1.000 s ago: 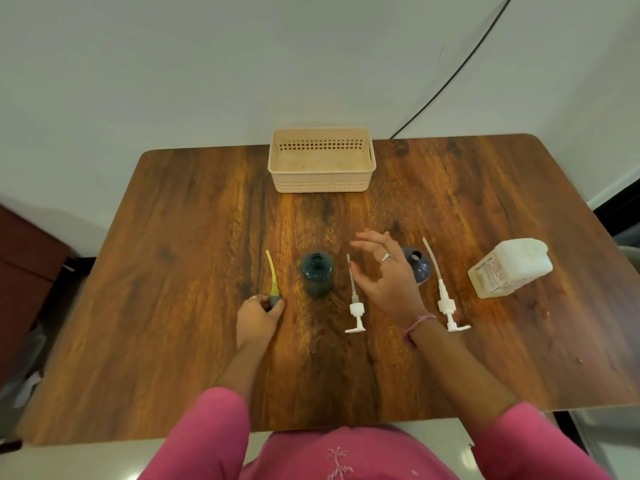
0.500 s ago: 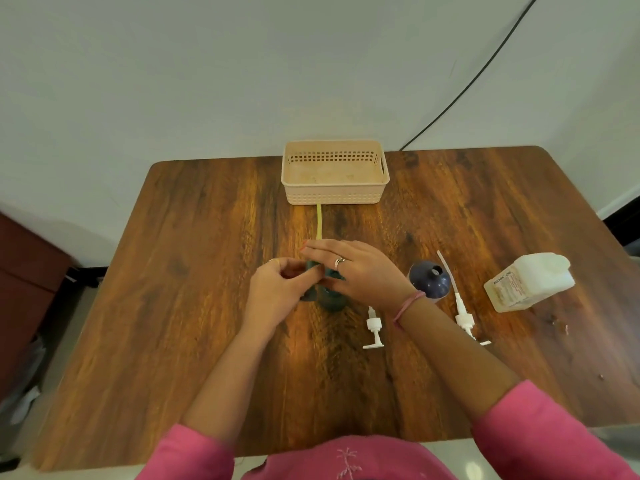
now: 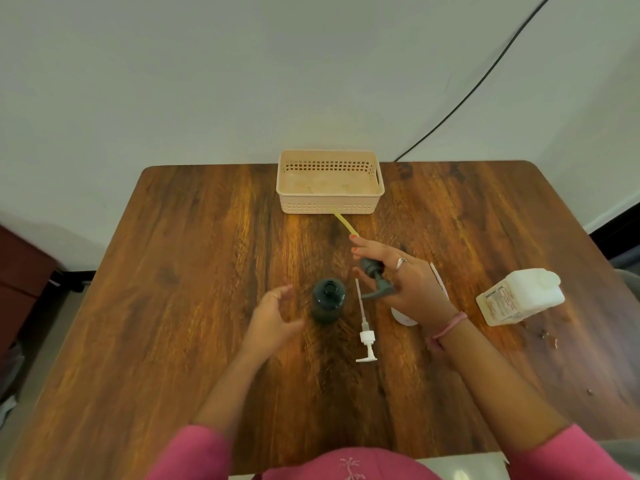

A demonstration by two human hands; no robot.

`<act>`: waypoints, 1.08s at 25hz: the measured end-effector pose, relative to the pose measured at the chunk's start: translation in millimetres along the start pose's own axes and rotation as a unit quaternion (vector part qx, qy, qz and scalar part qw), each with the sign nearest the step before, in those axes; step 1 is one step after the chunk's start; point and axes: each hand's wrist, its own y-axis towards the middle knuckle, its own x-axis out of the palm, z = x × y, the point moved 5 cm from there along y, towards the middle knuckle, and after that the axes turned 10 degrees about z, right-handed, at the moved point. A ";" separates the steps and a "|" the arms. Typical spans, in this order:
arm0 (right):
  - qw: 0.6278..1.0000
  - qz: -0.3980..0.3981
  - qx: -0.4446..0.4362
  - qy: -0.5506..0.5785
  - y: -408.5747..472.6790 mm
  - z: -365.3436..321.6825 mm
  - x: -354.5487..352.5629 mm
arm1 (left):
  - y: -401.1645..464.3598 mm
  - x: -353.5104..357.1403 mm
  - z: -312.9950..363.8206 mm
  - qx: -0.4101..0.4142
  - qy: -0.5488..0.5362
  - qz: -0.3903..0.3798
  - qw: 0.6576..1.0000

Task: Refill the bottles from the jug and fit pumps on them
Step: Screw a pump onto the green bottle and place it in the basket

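Observation:
A dark green bottle (image 3: 328, 301) stands upright mid-table with its neck uncovered. My right hand (image 3: 401, 285) holds a dark pump (image 3: 375, 278) above the table, right of the bottle; its yellow tube (image 3: 344, 223) points toward the basket. My left hand (image 3: 273, 317) hovers just left of the bottle, fingers loosely curled, holding nothing. A white pump (image 3: 365, 332) lies on the table between the bottle and my right arm. A second bottle (image 3: 403, 318) and another white pump tube (image 3: 437, 276) are mostly hidden behind my right hand. The white jug (image 3: 519, 296) lies on its side at right.
A beige plastic basket (image 3: 330, 181) stands at the table's (image 3: 173, 271) far edge, in the middle. A black cable (image 3: 485, 81) runs up the wall behind. Small crumbs (image 3: 549, 337) lie near the jug.
The dark pump passed from my left hand to my right, which has carried it to the right of the green bottle. My left hand has let go and pulled back left.

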 end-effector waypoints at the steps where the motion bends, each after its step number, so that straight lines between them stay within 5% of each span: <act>1: 0.999 0.014 0.032 0.020 -4.0 4.1 -3.5 | 2.5 16.1 -8.6 -0.004 0.025 -0.020 0.999; 4: 0.986 0.051 0.124 0.103 -15.7 17.0 -11.6 | 11.6 53.6 -15.3 -0.007 0.013 -0.025 1.000; 10: 0.966 0.114 0.170 0.158 -16.8 30.0 -29.8 | 30.3 85.7 -18.5 0.003 -0.051 0.011 0.999; 20: 0.922 0.190 0.255 0.222 11.2 30.7 -52.7 | 30.1 66.9 7.8 0.015 -0.126 0.069 0.989; 27: 0.904 0.221 0.234 0.281 68.7 -1.2 -97.2 | 24.7 36.9 79.8 0.091 -0.161 0.095 0.978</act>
